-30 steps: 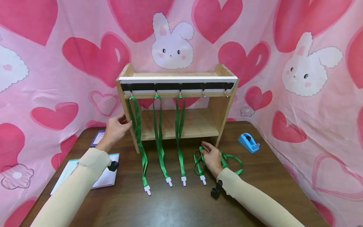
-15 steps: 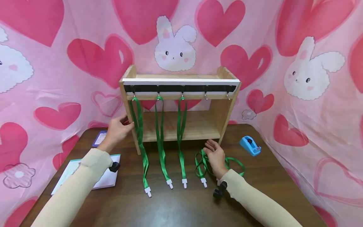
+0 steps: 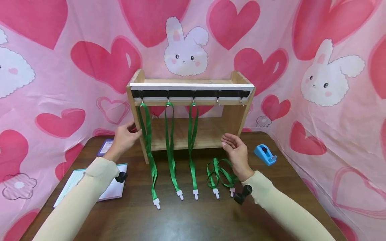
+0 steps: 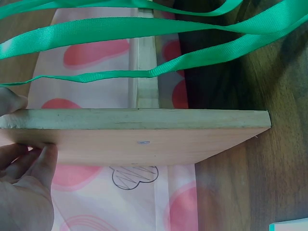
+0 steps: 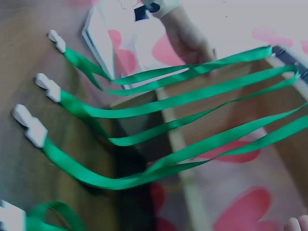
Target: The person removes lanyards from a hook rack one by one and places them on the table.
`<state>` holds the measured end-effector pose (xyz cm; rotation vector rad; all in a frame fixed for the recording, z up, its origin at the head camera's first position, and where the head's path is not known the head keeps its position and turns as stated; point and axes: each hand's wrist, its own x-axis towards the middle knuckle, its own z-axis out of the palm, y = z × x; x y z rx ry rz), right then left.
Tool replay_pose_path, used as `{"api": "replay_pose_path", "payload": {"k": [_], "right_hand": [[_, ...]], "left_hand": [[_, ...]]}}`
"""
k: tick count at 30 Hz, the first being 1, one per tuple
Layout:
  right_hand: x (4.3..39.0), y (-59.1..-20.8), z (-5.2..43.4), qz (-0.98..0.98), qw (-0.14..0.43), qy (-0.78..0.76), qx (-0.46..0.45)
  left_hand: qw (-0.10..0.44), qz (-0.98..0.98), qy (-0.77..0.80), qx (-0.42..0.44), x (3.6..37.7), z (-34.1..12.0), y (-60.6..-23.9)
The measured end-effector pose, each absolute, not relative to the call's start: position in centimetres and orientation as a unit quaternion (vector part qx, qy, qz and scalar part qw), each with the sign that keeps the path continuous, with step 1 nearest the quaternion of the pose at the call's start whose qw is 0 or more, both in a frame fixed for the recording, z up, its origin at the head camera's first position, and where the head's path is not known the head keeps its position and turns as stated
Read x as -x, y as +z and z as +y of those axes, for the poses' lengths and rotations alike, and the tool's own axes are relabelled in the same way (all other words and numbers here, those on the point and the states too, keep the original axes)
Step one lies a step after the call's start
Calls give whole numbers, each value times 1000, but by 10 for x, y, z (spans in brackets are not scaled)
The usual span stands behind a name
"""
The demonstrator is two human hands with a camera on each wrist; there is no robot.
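Observation:
My left hand (image 3: pixel 125 139) grips the left side panel (image 4: pixel 144 142) of a small wooden rack (image 3: pixel 193 146), thumb at its front edge and fingers on its outer face. Three green lanyards (image 3: pixel 147 134) with white clips hang from hooks on the rack's black strip. Two more green lanyards (image 3: pixel 215 174) lie loosely coiled on the table at the front right, clips toward me. Above and behind these coils my right hand (image 3: pixel 238 155) is raised, fingers loosely bent, holding nothing. Only its fingertips (image 5: pixel 293 224) show in the right wrist view.
Two bare hooks (image 3: pixel 218 102) are at the strip's right end. A blue tape dispenser (image 3: pixel 265 154) stands right of the rack. Left lie a purple-edged card (image 3: pixel 105 146) and a white pad (image 3: pixel 113 187). A pink patterned cloth (image 3: pixel 271 26) hangs behind.
My right hand has risen off the coiled lanyards, moving up and slightly right; they stay on the table. My left hand keeps its place on the rack.

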<state>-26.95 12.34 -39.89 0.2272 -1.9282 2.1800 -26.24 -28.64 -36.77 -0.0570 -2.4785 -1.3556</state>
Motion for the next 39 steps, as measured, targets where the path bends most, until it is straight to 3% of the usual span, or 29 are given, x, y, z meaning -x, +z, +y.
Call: {"api": "replay_pose_path", "payload": {"k": [16,36,39], "right_hand": [[262,-320,127,-640,171,719,-210],[279,-244,104,-643,227,675,-282],[279,-241,94,-667,215,653,-287]], "left_hand": [[150,-865,-479,15,262,-289,-370],[151,-867,-474,21,262,-289,-365],[149,-866,-477,19,262,-287,-366]]}}
